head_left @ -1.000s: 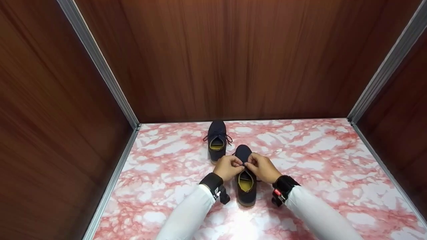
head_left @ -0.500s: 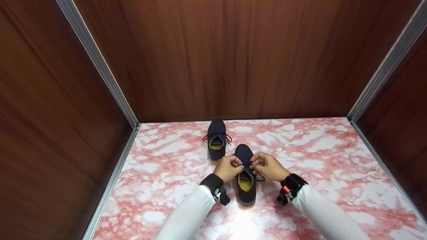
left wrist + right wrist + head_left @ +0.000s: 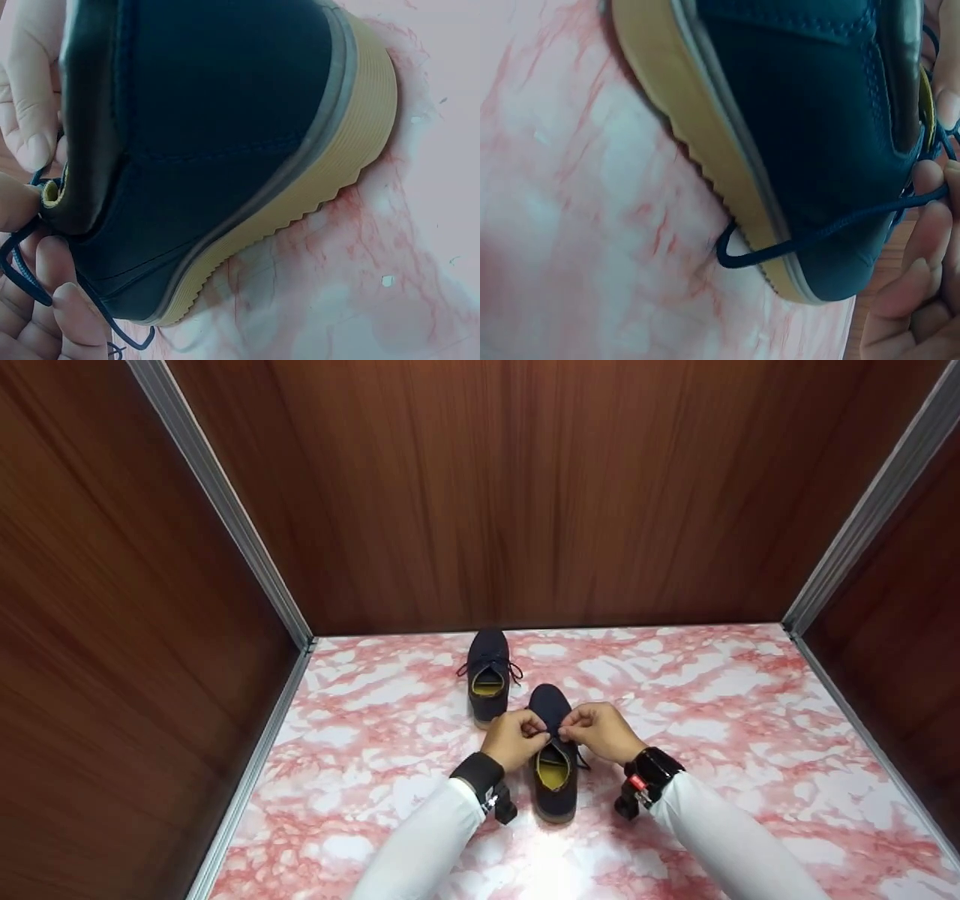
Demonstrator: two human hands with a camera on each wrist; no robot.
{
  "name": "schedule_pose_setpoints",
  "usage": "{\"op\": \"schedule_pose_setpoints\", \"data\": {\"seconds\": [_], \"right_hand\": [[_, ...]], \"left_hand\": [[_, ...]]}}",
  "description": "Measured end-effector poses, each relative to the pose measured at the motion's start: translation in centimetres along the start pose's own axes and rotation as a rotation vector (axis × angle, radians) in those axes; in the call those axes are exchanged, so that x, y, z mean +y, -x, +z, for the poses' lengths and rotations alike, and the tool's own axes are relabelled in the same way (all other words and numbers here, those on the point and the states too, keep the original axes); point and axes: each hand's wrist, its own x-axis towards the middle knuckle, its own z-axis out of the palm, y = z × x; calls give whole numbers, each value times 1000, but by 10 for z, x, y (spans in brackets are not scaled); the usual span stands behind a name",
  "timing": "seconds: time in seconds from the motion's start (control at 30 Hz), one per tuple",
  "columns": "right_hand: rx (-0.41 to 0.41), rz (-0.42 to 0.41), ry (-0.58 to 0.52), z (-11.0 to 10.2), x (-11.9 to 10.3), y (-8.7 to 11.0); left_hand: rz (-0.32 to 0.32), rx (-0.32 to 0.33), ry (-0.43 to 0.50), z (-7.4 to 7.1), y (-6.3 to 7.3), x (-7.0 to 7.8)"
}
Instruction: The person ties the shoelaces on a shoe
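Note:
A dark navy lace-up shoe with a yellow lining and a tan ridged sole stands on the floor, toe pointing away from me. My left hand is at the left of its lacing and pinches part of the shoelace between thumb and fingers. At the right side, my right hand pinches the lace as well; a lace strand runs from its fingertips across the shoe's side and loops down past the sole. The fingertips partly hide the knot area.
A matching navy shoe, its lace tied in a bow, stands farther back and slightly left. Dark wood-grain panels with grey metal corner strips enclose the red-and-white marbled floor on three sides.
My right hand moved out to the right from the lacing, then slightly back in. The left hand stays nearly still, and both shoes keep their places.

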Motion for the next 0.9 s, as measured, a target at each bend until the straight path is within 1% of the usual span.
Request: {"op": "schedule_pose_setpoints", "data": {"seconds": [0.17,0.3,0.47,0.57,0.67,0.83,0.9], "right_hand": [[52,46,4,3,-4,-1],[82,78,-32,4,-4,-1],[99,84,-75,4,-2,-1],[98,80,-75,4,0,0],[68,79,-73,4,1,0],[-36,50,-78,0,1,3],[-64,34,-85,-1,2,4]], "left_hand": [[17,1,-3,0,0,1],[25,3,-8,0,1,1],[32,5,-5,0,2,1],[35,7,-6,0,2,1],[37,9,-5,0,2,0],[40,16,-8,0,2,-1],[43,21,-16,0,2,-1]]}}
